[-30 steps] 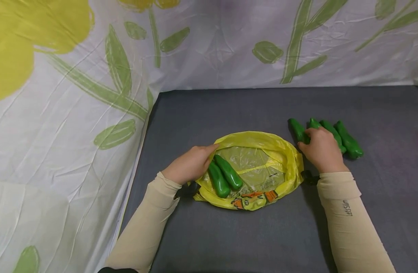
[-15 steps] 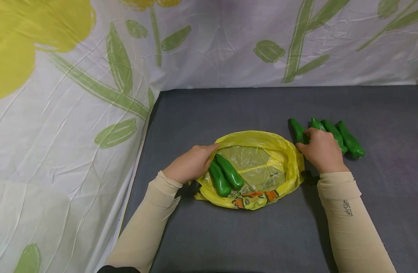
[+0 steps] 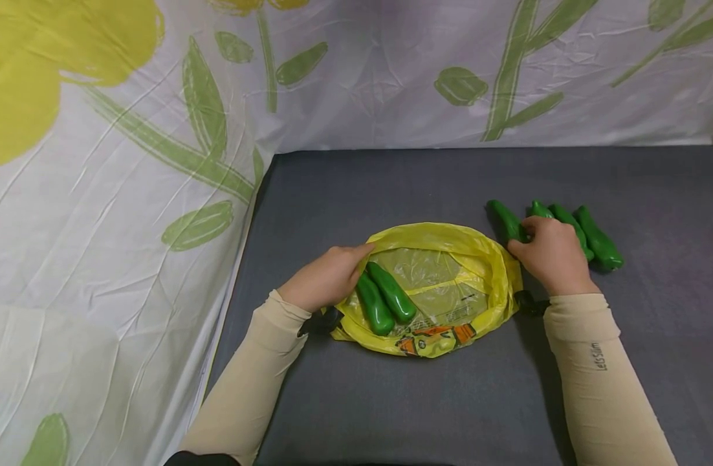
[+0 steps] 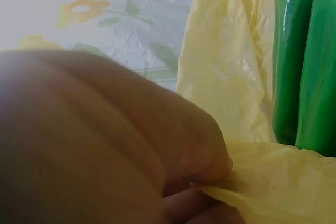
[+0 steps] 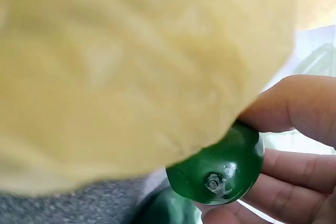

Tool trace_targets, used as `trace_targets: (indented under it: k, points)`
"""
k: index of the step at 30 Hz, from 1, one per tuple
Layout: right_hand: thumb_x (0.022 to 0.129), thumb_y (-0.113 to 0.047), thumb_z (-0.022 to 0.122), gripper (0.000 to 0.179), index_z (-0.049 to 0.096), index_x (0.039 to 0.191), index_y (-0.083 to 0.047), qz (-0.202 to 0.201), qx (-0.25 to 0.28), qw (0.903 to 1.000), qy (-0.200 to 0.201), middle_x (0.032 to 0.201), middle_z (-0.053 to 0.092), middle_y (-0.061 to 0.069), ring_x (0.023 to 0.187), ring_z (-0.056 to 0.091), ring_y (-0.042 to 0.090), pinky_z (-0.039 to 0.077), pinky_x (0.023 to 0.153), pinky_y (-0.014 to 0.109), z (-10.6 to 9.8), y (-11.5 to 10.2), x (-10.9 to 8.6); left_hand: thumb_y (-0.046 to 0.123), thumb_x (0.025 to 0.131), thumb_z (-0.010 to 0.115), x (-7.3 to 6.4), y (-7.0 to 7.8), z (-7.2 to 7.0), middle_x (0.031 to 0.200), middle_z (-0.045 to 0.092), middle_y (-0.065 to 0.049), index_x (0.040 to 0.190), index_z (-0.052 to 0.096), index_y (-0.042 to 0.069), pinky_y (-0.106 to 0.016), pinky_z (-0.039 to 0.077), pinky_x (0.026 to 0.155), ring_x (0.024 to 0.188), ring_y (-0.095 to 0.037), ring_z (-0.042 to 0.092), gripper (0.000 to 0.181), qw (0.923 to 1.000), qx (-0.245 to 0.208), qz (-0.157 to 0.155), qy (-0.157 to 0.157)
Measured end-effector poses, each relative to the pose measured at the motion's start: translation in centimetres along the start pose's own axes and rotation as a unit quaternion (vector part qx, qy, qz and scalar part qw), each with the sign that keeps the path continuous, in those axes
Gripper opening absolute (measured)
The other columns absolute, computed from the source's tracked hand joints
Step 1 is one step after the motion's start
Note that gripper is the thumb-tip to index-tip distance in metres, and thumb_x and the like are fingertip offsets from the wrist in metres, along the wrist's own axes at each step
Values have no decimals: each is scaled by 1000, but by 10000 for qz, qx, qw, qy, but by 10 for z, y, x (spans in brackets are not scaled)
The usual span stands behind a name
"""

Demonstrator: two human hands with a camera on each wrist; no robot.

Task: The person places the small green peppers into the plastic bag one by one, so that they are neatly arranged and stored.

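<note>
A yellow plastic bag (image 3: 429,234) lies with its mouth spread wide on the dark table. My left hand (image 3: 327,278) pinches the bag's left rim; in the left wrist view, thin yellow film (image 4: 273,192) passes between thumb and fingers. Two glossy green peppers (image 3: 394,294) lie side by side inside the bag, near that hand. Just past the bag's right side, my right hand (image 3: 551,255) grips another green pepper (image 3: 504,219) between thumb and fingers. Its rounded end (image 5: 220,169) shows in the right wrist view, partly covered by the blurred bag.
Several more green peppers (image 3: 598,239) lie in a slanted row beside and partly under the right hand. A dark grey cloth (image 3: 426,408) covers the table. White flower-printed sheets (image 3: 356,84) hang along its back and left sides.
The pepper in the right hand has shifted slightly left and away from the row. The right hand has moved very little. The left hand and the bag stay in place.
</note>
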State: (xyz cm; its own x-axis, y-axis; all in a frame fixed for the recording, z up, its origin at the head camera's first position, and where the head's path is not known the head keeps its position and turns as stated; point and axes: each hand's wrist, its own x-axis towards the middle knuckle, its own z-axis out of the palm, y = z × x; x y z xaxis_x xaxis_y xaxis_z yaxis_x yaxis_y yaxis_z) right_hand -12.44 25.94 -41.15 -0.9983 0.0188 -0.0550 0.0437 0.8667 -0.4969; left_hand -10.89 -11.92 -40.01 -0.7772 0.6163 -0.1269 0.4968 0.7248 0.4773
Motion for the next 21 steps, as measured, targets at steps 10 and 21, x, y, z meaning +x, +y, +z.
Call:
trace_targets:
  k: [10, 21]
  points:
    - [96, -19, 68, 48, 64, 133, 11, -62, 136, 9999, 27, 117, 67, 35, 93, 65, 43, 52, 80, 60, -10, -11, -5, 2, 108, 50, 0, 0, 0, 130, 70, -17, 157, 46, 1, -31, 54, 78, 87, -18, 65, 49, 10000, -45, -38, -18]
    - [98, -19, 71, 48, 63, 138, 7, -223, 318, 9992, -115, 128, 66, 33, 112, 65, 50, 52, 88, 65, -22, -32, -19, 1, 107, 51, -1, 0, 0, 132, 69, -19, 156, 46, -1, -31, 55, 78, 88, -18, 65, 49, 10000, -33, -29, -12]
